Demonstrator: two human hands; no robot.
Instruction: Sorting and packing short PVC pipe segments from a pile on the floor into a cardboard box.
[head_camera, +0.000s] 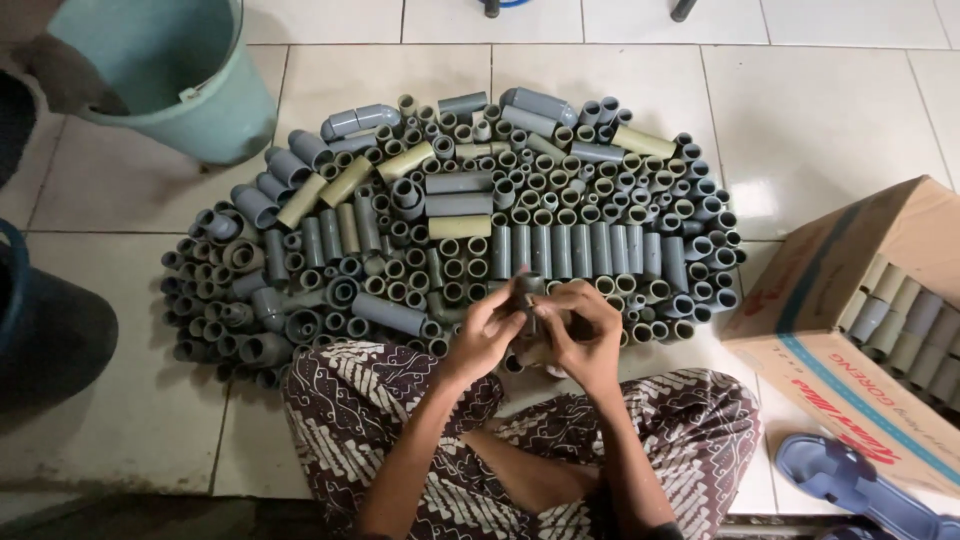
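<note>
Above the crossed legs, a small grey pipe fitting (527, 295) is held between both hands: the left hand (487, 335) is curled with its fingertips pinched on it, and the right hand (590, 335) is closed round its other side. It is judged light, stiff and smooth, best gripped at its ends. Beyond, a heap of pipe pieces (450, 215) is spread on the white tiled floor (820, 120), with a green bucket (185, 75) and a cardboard box (850, 330) at the sides.
</note>
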